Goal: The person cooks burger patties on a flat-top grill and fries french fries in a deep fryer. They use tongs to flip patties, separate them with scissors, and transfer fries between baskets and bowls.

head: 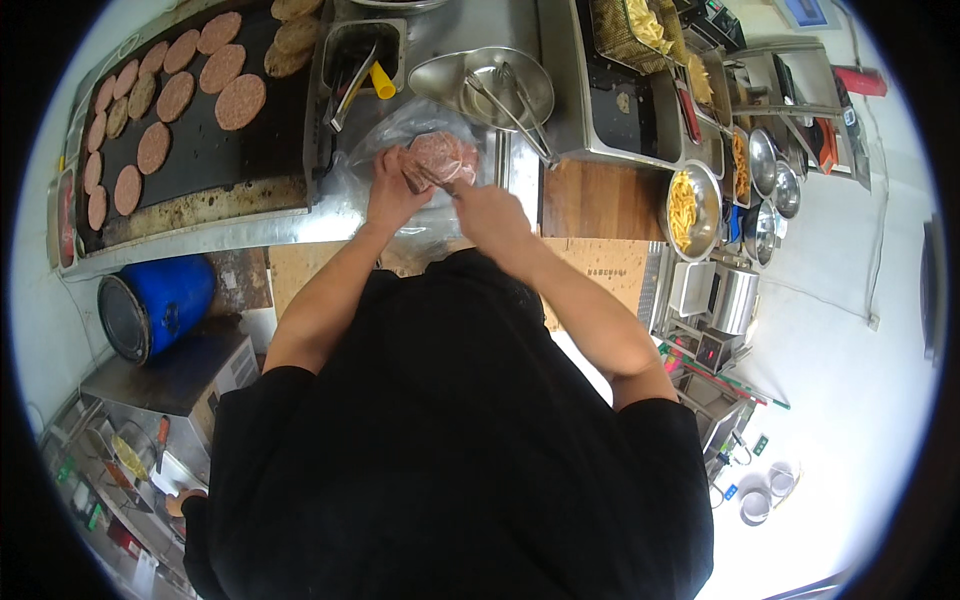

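On the steel counter a stack of raw burger patties [441, 154] lies in a clear plastic bag [375, 142]. My left hand [394, 193] steadies the stack from its left side, the fingers against the meat. A slim tool [444, 185], perhaps a knife or spatula, is gripped in my right hand [491, 219]; its tip meets the near edge of the patties. The hand is slightly blurred and covers the handle. To the left, the flat griddle [247, 161] carries several pink patties [174, 96] and browned patties [291, 39].
Tongs [499, 105] lean in a steel bowl [424, 75] behind the bag. A steel container [364, 37] holds utensils. A fryer [630, 112] with a fries basket [637, 30] stands right, near a bowl of fries [694, 240]. Another person's hand [184, 501] shows lower left.
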